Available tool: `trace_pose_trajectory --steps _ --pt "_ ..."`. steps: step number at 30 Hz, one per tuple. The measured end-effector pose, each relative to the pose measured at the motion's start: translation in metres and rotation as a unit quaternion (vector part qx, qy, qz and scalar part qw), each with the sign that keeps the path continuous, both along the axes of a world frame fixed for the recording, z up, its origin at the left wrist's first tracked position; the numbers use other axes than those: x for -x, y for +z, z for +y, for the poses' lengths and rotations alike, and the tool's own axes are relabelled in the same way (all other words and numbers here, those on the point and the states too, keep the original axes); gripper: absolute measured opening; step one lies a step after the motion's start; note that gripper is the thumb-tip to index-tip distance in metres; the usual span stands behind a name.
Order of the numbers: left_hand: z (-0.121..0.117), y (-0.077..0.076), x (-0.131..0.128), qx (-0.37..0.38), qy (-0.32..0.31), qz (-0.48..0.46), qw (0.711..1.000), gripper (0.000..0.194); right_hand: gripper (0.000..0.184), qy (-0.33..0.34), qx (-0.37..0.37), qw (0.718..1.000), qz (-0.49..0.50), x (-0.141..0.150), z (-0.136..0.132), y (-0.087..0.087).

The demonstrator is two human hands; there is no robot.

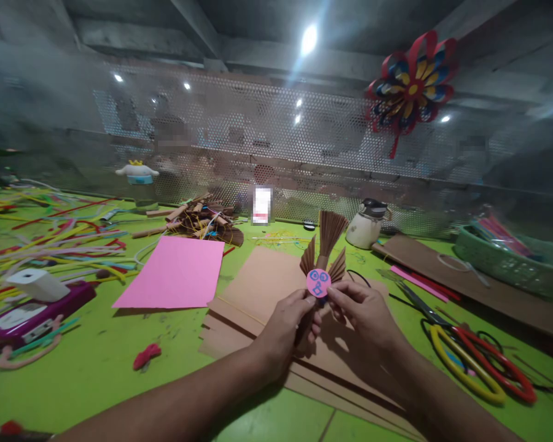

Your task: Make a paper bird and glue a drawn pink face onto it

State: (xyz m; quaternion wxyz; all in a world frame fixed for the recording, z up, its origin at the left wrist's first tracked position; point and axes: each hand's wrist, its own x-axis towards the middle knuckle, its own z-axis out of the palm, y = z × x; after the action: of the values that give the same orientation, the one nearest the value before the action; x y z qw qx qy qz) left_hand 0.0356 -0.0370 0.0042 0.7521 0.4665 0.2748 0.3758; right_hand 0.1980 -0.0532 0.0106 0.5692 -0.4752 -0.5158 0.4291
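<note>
Between my two hands is a brown pleated-paper figure [330,236] with a fanned top and two smaller fans at its sides. A round pink paper face [317,283], drawn on in blue, covers its middle. My left hand [289,319] is closed around the lower part of the figure, with the thumb at the face's lower left edge. With thumb and fingers pinched, my right hand [357,307] holds the face's right edge. Below both hands lies a stack of brown paper sheets [270,270]. The figure's lower end is hidden by my left hand.
Scissors with yellow and red handles [465,356] lie at right. A pink sheet [175,273], a purple power strip [37,313] and colourful pipe cleaners [64,252] are left. Folded brown pieces [203,218], a white jug [365,227] and a green basket [511,261] stand farther back.
</note>
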Motion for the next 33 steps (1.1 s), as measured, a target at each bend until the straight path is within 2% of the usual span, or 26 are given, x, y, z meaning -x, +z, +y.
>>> trace_pose_trajectory --steps 6,18,24,29,33 --pt "-0.001 0.001 -0.002 -0.010 0.014 0.033 0.999 0.044 0.033 -0.010 0.004 1.000 -0.010 0.004 -0.003 0.004" --pt "-0.001 -0.002 -0.003 -0.029 0.032 0.074 0.996 0.046 0.033 -0.034 0.033 0.998 0.028 0.015 -0.006 0.006" --pt "-0.001 0.000 -0.003 -0.028 0.027 0.061 0.997 0.040 0.033 -0.023 0.067 0.989 0.127 0.025 -0.013 0.008" --pt "-0.003 0.000 -0.002 -0.025 0.020 0.049 0.998 0.038 0.030 0.002 0.069 0.982 0.178 0.032 -0.019 0.014" --pt "-0.004 -0.001 -0.001 -0.028 0.021 0.052 0.998 0.037 0.026 0.025 0.070 0.970 0.231 0.036 -0.021 0.012"
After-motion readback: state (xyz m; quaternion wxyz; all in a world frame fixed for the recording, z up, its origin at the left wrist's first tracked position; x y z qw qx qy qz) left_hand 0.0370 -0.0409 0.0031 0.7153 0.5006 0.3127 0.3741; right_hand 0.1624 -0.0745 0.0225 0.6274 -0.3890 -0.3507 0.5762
